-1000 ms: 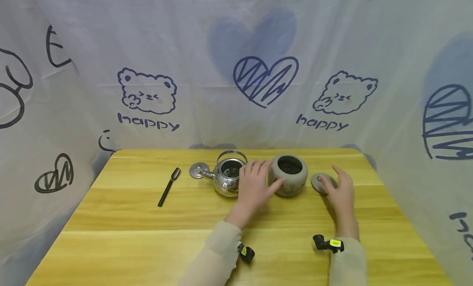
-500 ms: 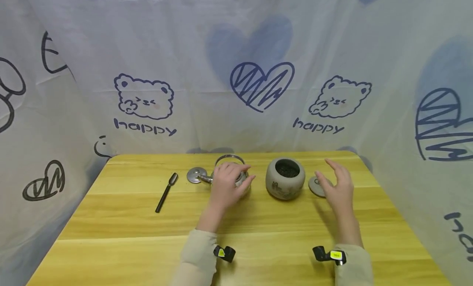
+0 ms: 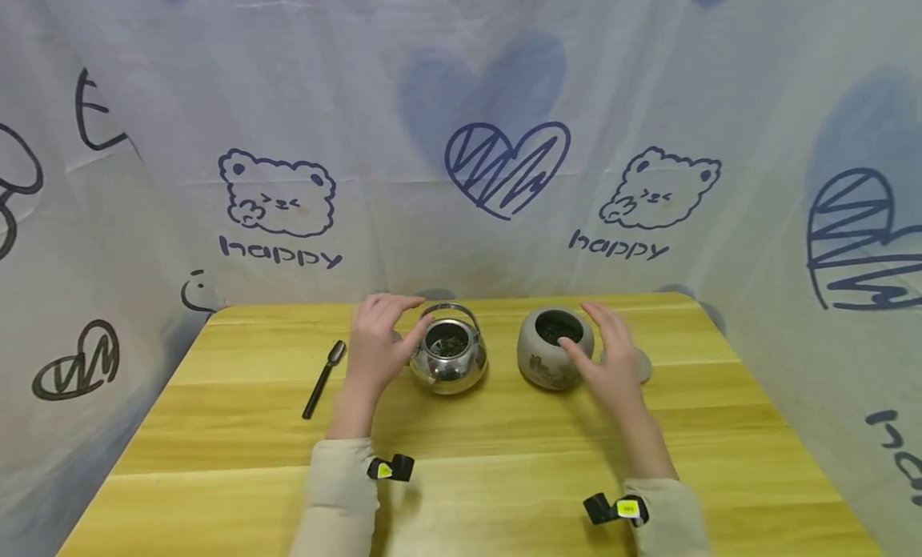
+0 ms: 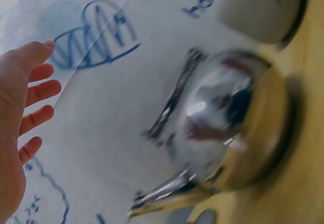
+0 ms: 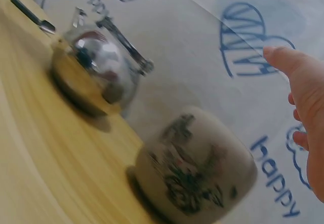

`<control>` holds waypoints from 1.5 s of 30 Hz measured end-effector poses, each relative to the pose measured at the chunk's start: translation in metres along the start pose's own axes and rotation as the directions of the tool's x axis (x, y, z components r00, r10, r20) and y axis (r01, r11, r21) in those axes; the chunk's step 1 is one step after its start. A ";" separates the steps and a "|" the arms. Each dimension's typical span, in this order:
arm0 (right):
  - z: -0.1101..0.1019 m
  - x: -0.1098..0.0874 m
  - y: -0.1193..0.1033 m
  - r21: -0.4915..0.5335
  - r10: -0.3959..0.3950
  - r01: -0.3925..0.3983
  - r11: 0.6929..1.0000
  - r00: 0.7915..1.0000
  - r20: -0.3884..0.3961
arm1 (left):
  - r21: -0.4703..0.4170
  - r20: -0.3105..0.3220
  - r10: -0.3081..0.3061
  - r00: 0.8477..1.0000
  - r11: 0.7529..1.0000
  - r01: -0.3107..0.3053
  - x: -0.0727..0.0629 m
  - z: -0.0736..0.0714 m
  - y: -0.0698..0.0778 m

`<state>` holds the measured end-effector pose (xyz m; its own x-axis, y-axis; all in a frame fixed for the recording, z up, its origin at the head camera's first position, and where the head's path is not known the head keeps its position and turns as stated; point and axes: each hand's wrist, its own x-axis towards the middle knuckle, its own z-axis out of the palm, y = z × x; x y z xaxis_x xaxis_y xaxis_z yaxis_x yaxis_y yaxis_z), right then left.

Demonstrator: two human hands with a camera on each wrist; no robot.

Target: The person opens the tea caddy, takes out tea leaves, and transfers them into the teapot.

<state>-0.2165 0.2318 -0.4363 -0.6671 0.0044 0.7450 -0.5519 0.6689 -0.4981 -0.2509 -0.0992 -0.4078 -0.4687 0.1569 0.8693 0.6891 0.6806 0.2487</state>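
A shiny metal teapot (image 3: 450, 374) with an upright hoop handle stands uncovered, dark tea leaves inside. My left hand (image 3: 378, 345) is just left of it, above the spot where the teapot's lid lies, mostly hidden. The left wrist view shows that hand (image 4: 15, 112) holding nothing, apart from the teapot (image 4: 223, 107). To the right stands a round grey painted jar (image 3: 543, 363), also uncovered, with dark contents. My right hand (image 3: 612, 369) hovers at its right side, thumb and fingers spread; in the right wrist view it holds nothing. Behind this hand lies the jar's grey lid (image 3: 641, 366), partly covered.
A dark tea scoop (image 3: 324, 379) lies at the left of the wooden table (image 3: 490, 485). A white cloth curtain (image 3: 389, 141) with drawn bears and hearts hangs behind the table and along both sides.
My left hand has moved left from between teapot and jar, across the teapot, to its lid. My right hand has shifted left from the jar's lid toward the jar.
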 end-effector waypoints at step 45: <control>0.121 -0.035 -0.052 -0.069 0.292 -0.297 0.952 0.820 0.493 | 0.346 0.399 -0.578 0.712 0.814 0.467 -0.064 0.021 -0.113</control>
<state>-0.2247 0.1063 -0.4904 -0.9544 -0.1680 0.2466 -0.2928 0.6869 -0.6652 -0.3104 -0.1709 -0.5011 -0.9524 0.0035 0.3047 0.1505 0.8750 0.4601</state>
